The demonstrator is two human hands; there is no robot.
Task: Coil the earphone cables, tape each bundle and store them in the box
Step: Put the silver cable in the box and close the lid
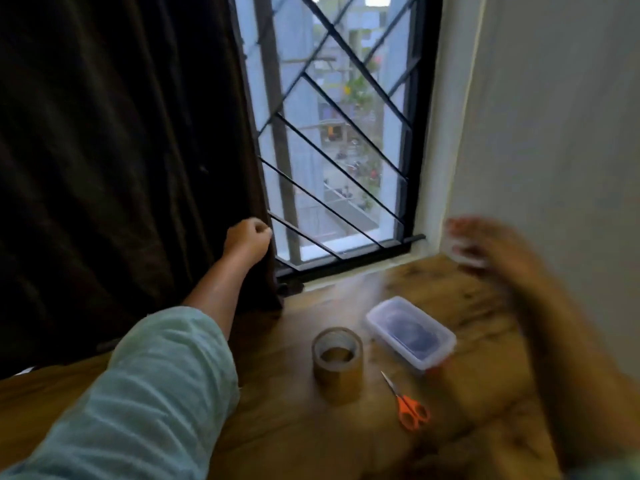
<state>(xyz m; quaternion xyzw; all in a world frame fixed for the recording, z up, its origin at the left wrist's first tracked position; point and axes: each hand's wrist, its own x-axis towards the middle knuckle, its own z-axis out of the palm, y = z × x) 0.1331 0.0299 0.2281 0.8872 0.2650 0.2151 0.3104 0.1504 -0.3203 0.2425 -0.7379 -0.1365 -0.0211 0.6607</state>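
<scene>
So the left hand [247,237] is up at the window [332,133], fingers curled tight at the edge of the dark curtain [121,150]. That grip looks clamped on the fabric, though the fingertips are turned away from me and I can't see the pinch itself. A pale green sleeve [145,393] covers the upper part of that arm.

The right hand [485,244] is a total smear, up near the pale wall [554,133] above the far right corner of the tabletop [277,427]. There's a whitish blur by its fingers, but I honestly can't tell what it is. I also can't tell whether that grip is apart or closed around something.

The box [410,332] is a clear plastic one with its lid on, sitting on the tabletop near the window sill. There's a dark shape inside it, seen only through the cloudy plastic, so it could be earphone cable but I can't make it out.

The tape roll [337,363] stands on its flat side just left of the box, not touching it. The orange-handled scissors [408,407] lie closed in front of the box, tips pointing towards the roll. The near right of the tabletop is lost behind the blurred right arm.
</scene>
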